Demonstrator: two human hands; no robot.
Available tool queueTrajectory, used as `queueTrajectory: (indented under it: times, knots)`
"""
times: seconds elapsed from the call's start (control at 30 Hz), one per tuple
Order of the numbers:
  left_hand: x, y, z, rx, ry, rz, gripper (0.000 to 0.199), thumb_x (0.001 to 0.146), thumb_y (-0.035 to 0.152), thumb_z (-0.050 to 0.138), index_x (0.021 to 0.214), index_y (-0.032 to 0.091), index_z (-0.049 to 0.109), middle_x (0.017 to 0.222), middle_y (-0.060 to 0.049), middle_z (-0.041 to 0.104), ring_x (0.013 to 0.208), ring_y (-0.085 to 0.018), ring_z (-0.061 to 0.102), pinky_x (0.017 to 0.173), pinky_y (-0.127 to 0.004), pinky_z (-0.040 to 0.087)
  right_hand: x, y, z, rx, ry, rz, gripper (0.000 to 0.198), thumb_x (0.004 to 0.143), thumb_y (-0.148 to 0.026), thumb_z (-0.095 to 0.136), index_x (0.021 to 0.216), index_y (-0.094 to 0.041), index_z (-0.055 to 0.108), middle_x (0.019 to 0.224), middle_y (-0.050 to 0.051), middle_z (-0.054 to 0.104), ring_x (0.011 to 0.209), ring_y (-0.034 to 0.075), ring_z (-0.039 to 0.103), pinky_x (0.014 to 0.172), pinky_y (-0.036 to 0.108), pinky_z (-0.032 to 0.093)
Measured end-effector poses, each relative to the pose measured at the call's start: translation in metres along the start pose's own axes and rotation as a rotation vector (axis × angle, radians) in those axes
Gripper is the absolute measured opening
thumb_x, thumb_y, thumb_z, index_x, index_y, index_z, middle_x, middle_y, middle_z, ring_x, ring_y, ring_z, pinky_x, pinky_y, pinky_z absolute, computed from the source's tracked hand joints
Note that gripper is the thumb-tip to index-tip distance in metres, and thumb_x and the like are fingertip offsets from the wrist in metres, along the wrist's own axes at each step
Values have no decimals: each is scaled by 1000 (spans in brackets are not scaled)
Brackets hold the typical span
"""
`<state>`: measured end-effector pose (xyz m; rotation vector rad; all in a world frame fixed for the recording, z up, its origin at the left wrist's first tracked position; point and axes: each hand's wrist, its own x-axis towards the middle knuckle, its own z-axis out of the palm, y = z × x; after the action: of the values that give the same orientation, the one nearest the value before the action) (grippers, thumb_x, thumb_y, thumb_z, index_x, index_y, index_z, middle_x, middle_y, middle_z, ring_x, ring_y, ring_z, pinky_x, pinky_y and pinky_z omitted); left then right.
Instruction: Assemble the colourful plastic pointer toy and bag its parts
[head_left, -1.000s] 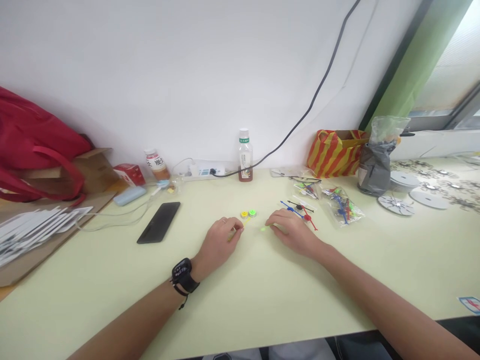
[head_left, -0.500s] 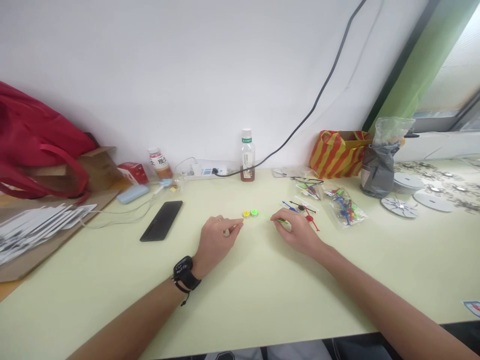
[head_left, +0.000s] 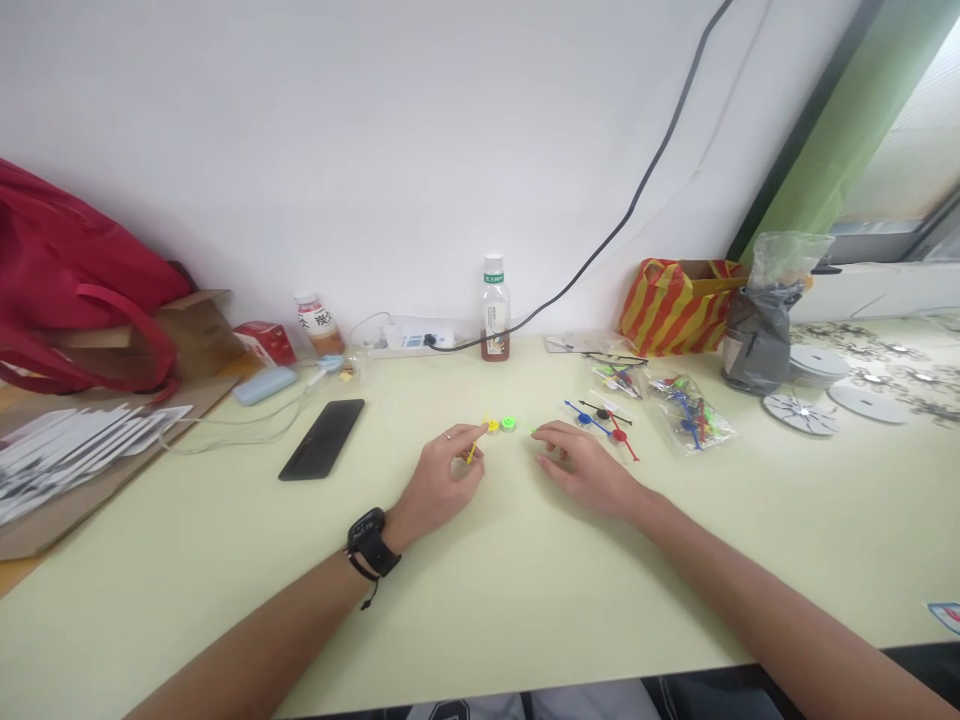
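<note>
Two small arrow spinners lie side by side on the table between my hands, a yellow spinner (head_left: 493,427) and a green spinner (head_left: 508,425). My left hand (head_left: 442,472) is at the yellow one, thumb and index finger apart. The yellow arrow's tail shows in the gap between them, and the index fingertip is at or very near the arrow. To the right, my right hand (head_left: 581,465) hovers low with its fingers apart; a bit of green shows at its fingertips. Beyond it lie a blue spinner (head_left: 584,419), a black spinner (head_left: 602,414) and a red spinner (head_left: 618,436).
A black phone (head_left: 322,440) lies left of my left hand. Bags of spinners (head_left: 690,415) lie to the right, near white discs (head_left: 799,414). At the wall stand a drink bottle (head_left: 495,310), a power strip (head_left: 420,338) and a striped bag (head_left: 679,305).
The thumb and index finger of my left hand have parted, and the yellow arrow's tail now shows between them. My right hand has shifted slightly left, its pinch on the green arrow loosened.
</note>
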<state>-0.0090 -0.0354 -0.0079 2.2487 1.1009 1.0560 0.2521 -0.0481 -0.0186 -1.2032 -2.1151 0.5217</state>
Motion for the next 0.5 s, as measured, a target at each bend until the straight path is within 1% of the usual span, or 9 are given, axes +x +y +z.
queueTrajectory:
  times: [0.07, 0.17, 0.23, 0.3, 0.4, 0.5]
  knots:
    - [0, -2, 1, 16, 8, 8, 38, 97, 14, 52, 127, 25, 72, 125, -7, 72, 96, -19, 71, 88, -35, 57, 0, -1, 1, -5, -4, -2, 32, 95, -19, 57, 125, -18, 67, 123, 14, 67, 91, 21, 67, 78, 36, 56]
    - [1, -7, 2, 48, 30, -20, 36, 101, 18, 49, 128, 25, 72, 123, -6, 76, 102, -21, 72, 91, -35, 56, -1, -2, 2, 18, -23, 6, 33, 94, -18, 57, 126, -18, 66, 124, 14, 66, 96, 23, 66, 79, 36, 56]
    - [1, -10, 2, 63, 65, -77, 34, 101, 22, 52, 129, 23, 71, 118, -5, 78, 98, -20, 73, 86, -33, 57, 0, -2, 3, 40, -34, 18, 34, 94, -18, 57, 127, -18, 66, 125, 14, 65, 99, 23, 67, 81, 36, 57]
    - [2, -12, 1, 80, 91, -113, 28, 100, 25, 56, 121, 22, 73, 109, -4, 80, 89, -19, 74, 80, -30, 58, 0, 0, 4, 47, -36, 26, 35, 94, -19, 58, 127, -19, 65, 127, 14, 64, 104, 24, 66, 84, 37, 57]
    - [4, -14, -1, 118, 106, -87, 20, 98, 23, 59, 106, 23, 78, 104, -3, 81, 88, -20, 74, 80, -30, 57, 0, 1, 5, 36, -33, 26, 35, 94, -20, 58, 128, -19, 64, 129, 14, 63, 112, 26, 64, 91, 39, 55]
    - [7, -18, -2, 151, 144, -25, 20, 98, 21, 59, 103, 23, 78, 104, -3, 80, 91, -20, 74, 83, -32, 56, 1, 0, 5, 15, -33, 24, 34, 94, -21, 58, 128, -19, 63, 128, 14, 63, 115, 27, 63, 97, 41, 53]
